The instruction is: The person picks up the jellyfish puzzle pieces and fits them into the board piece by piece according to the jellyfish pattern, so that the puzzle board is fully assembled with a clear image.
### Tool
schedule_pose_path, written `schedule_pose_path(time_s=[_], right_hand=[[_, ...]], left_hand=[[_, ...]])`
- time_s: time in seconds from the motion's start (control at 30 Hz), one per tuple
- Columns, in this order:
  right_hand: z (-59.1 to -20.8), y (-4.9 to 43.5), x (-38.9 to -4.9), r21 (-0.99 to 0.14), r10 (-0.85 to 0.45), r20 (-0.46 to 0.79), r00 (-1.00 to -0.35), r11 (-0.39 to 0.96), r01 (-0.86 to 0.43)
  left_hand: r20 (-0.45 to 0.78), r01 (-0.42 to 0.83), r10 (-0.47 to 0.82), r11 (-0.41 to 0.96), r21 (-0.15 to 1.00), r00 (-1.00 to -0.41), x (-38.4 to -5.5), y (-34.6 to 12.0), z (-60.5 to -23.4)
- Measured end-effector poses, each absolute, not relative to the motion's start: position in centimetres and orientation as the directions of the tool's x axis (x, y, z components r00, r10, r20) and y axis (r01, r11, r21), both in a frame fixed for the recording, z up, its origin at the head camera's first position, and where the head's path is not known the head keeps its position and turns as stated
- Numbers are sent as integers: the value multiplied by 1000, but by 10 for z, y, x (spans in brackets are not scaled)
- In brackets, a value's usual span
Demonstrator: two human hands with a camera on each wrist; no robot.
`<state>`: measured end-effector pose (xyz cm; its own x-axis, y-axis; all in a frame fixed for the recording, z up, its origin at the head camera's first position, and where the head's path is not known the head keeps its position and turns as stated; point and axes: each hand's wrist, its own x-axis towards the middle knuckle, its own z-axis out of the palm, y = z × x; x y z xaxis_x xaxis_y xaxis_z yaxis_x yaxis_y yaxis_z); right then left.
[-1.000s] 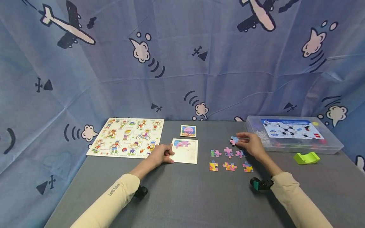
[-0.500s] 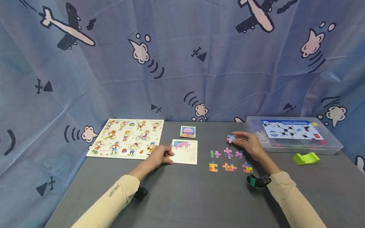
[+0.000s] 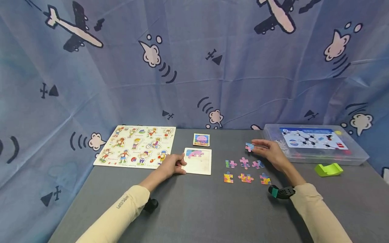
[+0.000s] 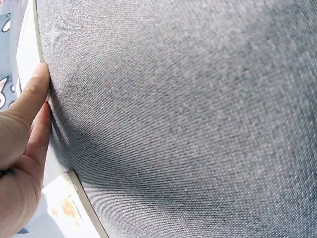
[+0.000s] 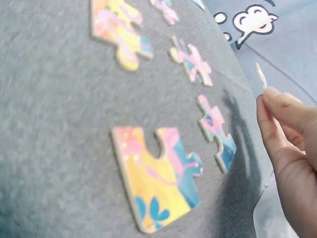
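Note:
My right hand (image 3: 270,153) pinches a small blue-and-pink jigsaw piece (image 3: 249,147) between thumb and fingertips, above the table at the far side of the loose pieces. In the right wrist view that piece (image 5: 261,75) shows edge-on at the fingertips. My left hand (image 3: 169,165) grips the left edge of a pale puzzle tray (image 3: 197,168), thumb and finger at its rim. One row of the picture, a pink shape on blue, lies along the tray's upper left. Nearer me than the right hand lie several loose jigsaw pieces (image 3: 245,178) in two rows, pink ones behind yellow ones.
A small picture card (image 3: 201,139) with a pink figure lies behind the tray. To the left is a large board (image 3: 135,146) of cartoon children, partly behind my left hand. A clear plastic box (image 3: 316,157) and a green curved block (image 3: 329,169) sit at the right.
My right hand has shifted slightly left, then back right, and the pinched jigsaw piece has turned a little in its fingers. The left hand keeps its grip on the tray.

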<state>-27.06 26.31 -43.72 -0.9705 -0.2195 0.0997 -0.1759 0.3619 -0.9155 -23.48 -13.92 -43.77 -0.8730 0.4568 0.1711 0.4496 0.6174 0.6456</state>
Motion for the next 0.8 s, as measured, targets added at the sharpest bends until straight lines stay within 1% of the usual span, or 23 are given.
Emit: schedule_pose_path(time_s=[0.23, 0.53, 0.7, 0.8], right_hand=[[-436, 261, -268, -924, -213, 97, -972, 345, -168], [-432, 249, -266, -955, -232, 111, -966, 245, -169], [-427, 239, -264, -974, -240, 77, -968, 188, -124], [-425, 233, -263, -983, -254, 18, -967, 174, -64]], left_hand=[[145, 430, 458, 614, 661, -877, -234, -139, -438], [168, 457, 466, 622, 636, -869, -233, -141, -434], [150, 421, 446, 608, 673, -882, -233, -138, -435], [138, 400, 432, 605, 688, -891, -233, -137, -436]])
